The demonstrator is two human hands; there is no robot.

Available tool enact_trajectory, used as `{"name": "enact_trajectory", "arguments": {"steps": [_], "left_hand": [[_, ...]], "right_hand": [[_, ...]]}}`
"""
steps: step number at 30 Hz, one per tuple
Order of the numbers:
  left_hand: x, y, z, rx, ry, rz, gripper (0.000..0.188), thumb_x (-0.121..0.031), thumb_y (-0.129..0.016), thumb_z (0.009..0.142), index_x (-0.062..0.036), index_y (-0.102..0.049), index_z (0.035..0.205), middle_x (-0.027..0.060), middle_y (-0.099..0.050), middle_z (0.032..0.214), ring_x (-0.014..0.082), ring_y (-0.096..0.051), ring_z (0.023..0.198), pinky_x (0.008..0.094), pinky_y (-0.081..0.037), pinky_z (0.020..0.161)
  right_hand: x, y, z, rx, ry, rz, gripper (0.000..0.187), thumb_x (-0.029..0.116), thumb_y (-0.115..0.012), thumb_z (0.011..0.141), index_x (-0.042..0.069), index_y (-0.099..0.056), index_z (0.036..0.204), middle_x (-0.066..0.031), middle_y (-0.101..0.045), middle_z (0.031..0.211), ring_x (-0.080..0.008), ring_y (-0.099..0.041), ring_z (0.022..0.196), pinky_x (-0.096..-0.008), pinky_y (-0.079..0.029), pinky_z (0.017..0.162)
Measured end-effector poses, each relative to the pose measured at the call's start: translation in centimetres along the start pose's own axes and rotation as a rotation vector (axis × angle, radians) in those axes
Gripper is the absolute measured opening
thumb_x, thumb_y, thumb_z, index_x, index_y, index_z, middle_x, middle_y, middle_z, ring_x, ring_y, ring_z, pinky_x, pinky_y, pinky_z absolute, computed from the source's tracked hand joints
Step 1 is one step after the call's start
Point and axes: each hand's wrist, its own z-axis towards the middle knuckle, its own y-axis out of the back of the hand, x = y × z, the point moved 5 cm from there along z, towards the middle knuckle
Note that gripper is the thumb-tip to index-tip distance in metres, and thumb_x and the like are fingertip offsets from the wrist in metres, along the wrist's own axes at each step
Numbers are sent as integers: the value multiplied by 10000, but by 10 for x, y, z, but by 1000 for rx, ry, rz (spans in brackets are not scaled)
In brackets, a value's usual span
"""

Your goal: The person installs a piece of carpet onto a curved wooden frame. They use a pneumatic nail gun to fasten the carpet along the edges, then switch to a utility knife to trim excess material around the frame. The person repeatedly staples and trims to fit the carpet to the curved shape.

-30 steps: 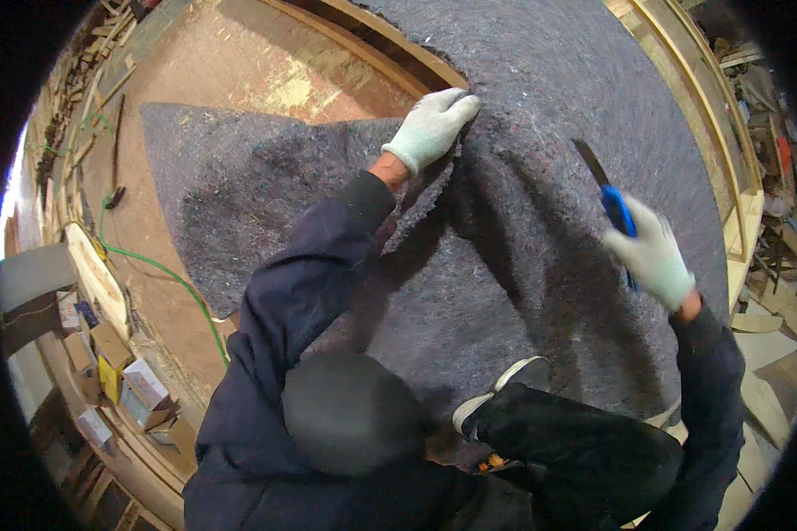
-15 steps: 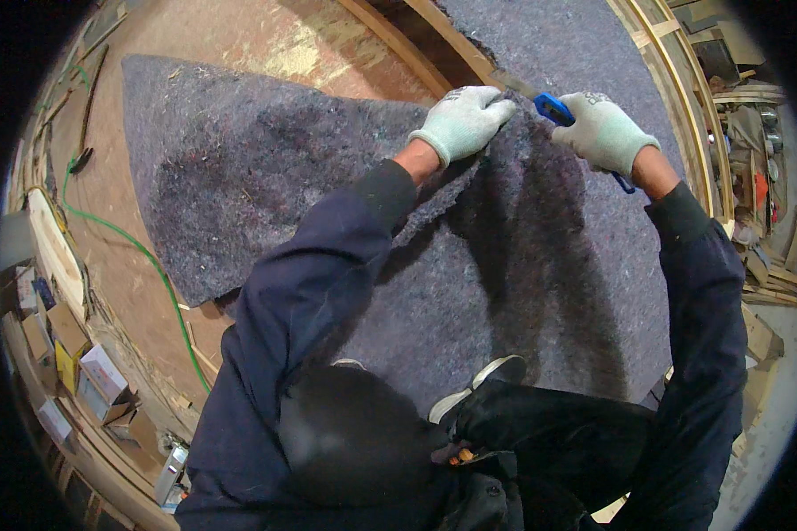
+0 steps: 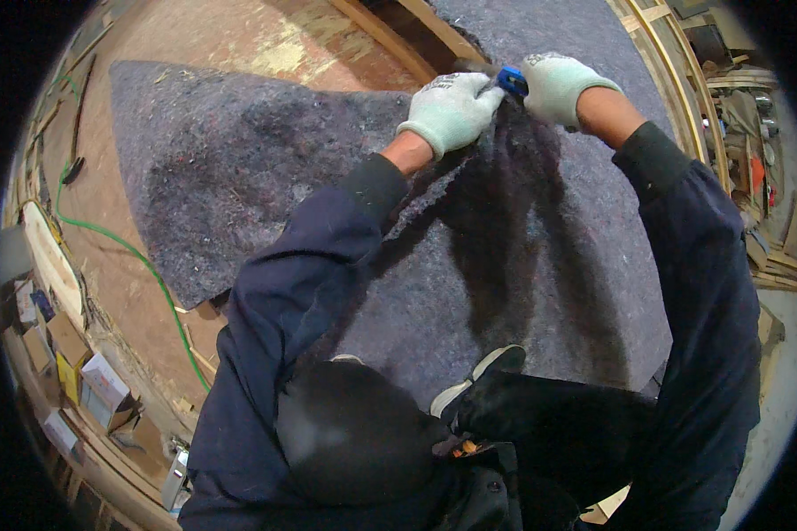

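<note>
My left hand [image 3: 452, 111], in a pale knit glove, pinches the edge of a thick grey-purple felt mat [image 3: 248, 168] whose left part lies folded over. Just to its right my right hand [image 3: 560, 88], gloved alike, is closed round a blue-handled knife [image 3: 512, 81]. The blade points left past the left fingers at the mat's edge and is blurred, partly hidden by them. Below the hands the felt hangs in dark, shadowed creases.
Wooden beams [image 3: 390, 40] border a dark gap beyond the hands. A green hose [image 3: 124, 239] curves over the brown board floor on the left. Boxes [image 3: 106, 380] stand at lower left, with wooden framing [image 3: 682, 80] on the right. My shoe [image 3: 483, 376] rests on the felt.
My right hand has moved left and slightly up with the knife, coming close to the left hand. My left hand has shifted a little left, still gripping the felt.
</note>
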Motion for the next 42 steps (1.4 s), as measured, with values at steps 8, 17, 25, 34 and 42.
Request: {"name": "enact_trajectory", "arguments": {"steps": [8,17,25,34,42], "left_hand": [[-5,5,-9,-16,-4,42,378,-422,-556,971,-99,-713,1089,175,-711,1066,392,-659,1034,469,-520,889],[-10,4,-13,-58,-33,52,351,-413,-566,974,-114,-709,1088,178,-710,1024,391,-667,990,479,-525,842],[-11,7,-16,-96,-55,66,327,-411,-556,989,-118,-693,1035,172,-710,971,397,-674,933,498,-526,782],[-13,-2,-25,-207,-117,81,264,-379,-602,968,-121,-646,940,170,-694,832,395,-679,793,501,-519,665],[-22,-7,-29,-286,-245,138,202,-319,-638,940,-125,-610,891,155,-664,730,377,-675,709,488,-513,605]], "right_hand": [[-26,-10,-38,-7,-8,-32,217,113,-576,854,-12,-722,956,-275,-700,974,-441,-690,946,-484,-554,828],[-11,-10,-22,-104,131,-73,195,104,-580,850,14,-732,933,-257,-707,976,-436,-690,934,-475,-561,807],[-35,-6,-38,42,65,-124,213,104,-578,843,12,-735,954,-258,-705,968,-450,-684,916,-486,-560,794],[-29,14,-32,47,-30,10,252,151,-575,860,-16,-714,988,-286,-696,987,-427,-698,933,-485,-559,841],[-48,-8,-46,133,-79,38,249,149,-571,876,-23,-707,995,-289,-696,970,-440,-697,913,-479,-557,815]]}}
